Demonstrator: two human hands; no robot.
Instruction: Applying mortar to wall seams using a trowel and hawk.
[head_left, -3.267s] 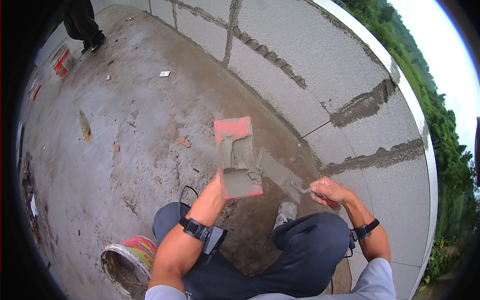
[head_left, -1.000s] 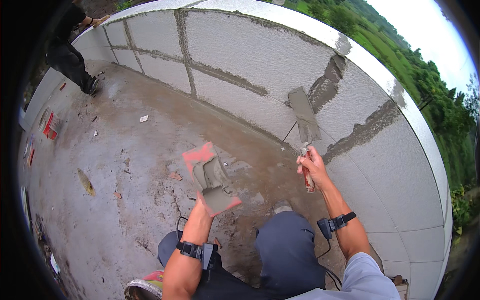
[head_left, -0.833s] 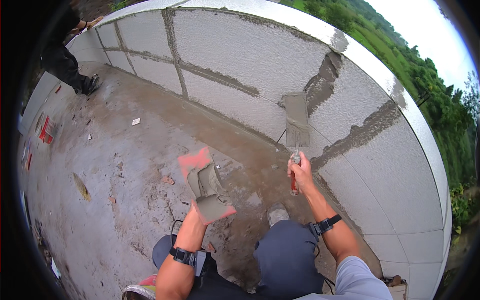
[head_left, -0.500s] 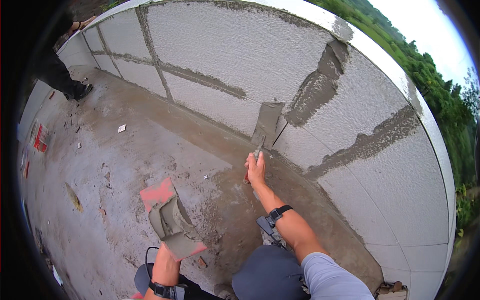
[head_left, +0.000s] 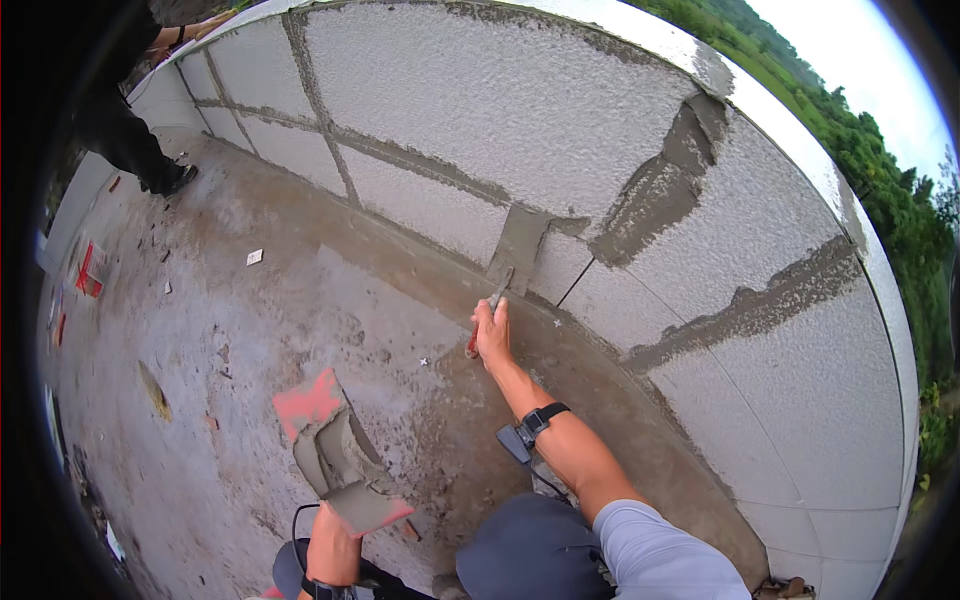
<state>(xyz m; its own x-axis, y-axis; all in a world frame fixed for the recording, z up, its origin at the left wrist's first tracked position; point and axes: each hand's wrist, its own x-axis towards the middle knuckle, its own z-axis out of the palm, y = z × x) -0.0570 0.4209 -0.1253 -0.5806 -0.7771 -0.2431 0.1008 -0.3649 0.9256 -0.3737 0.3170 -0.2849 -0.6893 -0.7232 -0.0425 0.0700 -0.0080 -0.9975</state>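
Observation:
My right hand (head_left: 492,332) is closed round the red handle of a trowel (head_left: 520,245), at the foot of a white block wall (head_left: 440,80). The grey, mortar-coated blade lies against the wall over a joint, and fresh mortar (head_left: 570,226) shows just right of it. Low on the left, my left hand (head_left: 334,545) holds up a red plaster hawk (head_left: 308,402) from beneath; the board hides its fingers. A thick heap of wet grey mortar (head_left: 345,450) sits on the hawk.
Mortar bands cover other wall joints, with a wide patch (head_left: 655,180) at right. Another person in dark trousers (head_left: 120,135) stands at the far left by the wall. A red and white bucket (head_left: 90,270) and scattered debris lie on the concrete floor (head_left: 240,330).
My right hand and the trowel have moved left along the wall, leaving a smear of mortar right of the blade. The hawk stays in my left hand, nearly where it was.

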